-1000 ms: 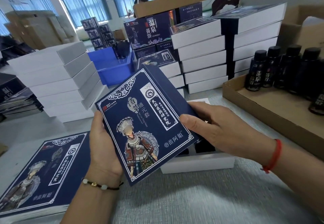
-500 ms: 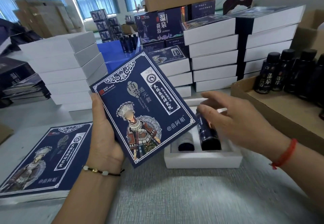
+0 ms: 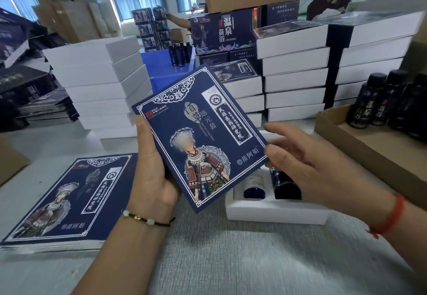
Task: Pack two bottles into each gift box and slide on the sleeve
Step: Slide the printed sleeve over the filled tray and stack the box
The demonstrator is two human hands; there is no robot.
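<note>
- Left hand: grips the sleeve along its left edge, holding it tilted above the table.
- Right hand: fingers loosely spread, fingertips touching the sleeve's right corner.
- Gift box: white, on the table beneath the right hand, two dark bottles lying inside.
- Flat sleeves: stacked at left.
- White boxes: stacked behind.

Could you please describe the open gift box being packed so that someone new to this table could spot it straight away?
Start at the grey table and look below the right hand, in front of the stacked white boxes. The open box lies there alone. Unlike the closed ones, it shows two dark bottles lying side by side in a white tray.
</note>
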